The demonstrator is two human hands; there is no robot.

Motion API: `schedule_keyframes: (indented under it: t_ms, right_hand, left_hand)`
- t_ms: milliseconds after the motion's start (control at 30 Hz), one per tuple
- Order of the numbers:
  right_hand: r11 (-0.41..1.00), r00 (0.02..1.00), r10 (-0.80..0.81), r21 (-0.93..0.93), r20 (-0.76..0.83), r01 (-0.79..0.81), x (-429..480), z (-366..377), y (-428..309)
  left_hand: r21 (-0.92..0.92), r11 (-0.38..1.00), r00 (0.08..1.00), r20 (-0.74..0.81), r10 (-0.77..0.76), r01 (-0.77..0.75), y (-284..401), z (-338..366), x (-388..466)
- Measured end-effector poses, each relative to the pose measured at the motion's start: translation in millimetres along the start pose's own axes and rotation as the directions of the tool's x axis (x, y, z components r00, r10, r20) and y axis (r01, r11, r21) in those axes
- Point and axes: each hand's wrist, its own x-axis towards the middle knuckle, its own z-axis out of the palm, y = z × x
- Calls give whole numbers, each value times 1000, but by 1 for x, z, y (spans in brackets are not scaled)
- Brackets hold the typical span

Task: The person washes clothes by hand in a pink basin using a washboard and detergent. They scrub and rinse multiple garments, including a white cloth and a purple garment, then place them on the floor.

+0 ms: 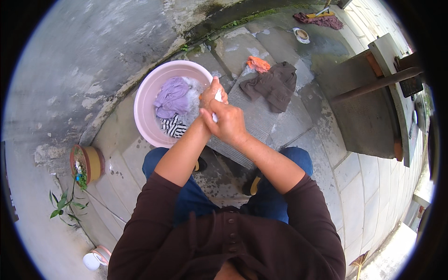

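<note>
My left hand (212, 95) and my right hand (229, 120) are close together above the right rim of a pink plastic basin (140, 105). Both are closed on a small white cloth (218, 95), most of it hidden by the fingers. In the basin lie a lavender cloth (172, 98) and a black-and-white striped cloth (174, 126) in sudsy water (194, 94). Beside the basin a ridged washing slab (253, 119) rests on the paving. A wet dark brown garment (274, 85) lies partly on it, with an orange cloth (258, 64) at its far end.
A weathered wall (122, 52) runs behind the basin. A potted plant (94, 163) stands at left. At right is a raised stone structure (364, 108) with a rod-like bar (378, 85). A mop (322, 19) and a small round dish (301, 35) are on the far paving.
</note>
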Motion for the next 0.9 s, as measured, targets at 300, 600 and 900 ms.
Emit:
schedule_keyframes:
  t_ms: [300, 600, 900]
  right_hand:
    - [955, 959, 275, -94, -62, -280, 12, -10, 15]
    - [909, 913, 406, -113, 26, -401, 13, -4, 57]
    - [999, 991, 10, -48, 131, -3, -1, -8, -2]
  left_hand:
    - [-38, 989, 977, -155, -145, 141, -14, 8, -16]
    - [74, 990, 981, -166, -106, 119, -28, 21, -30]
    - [-27, 999, 979, -195, -51, 47, -9, 8, -24]
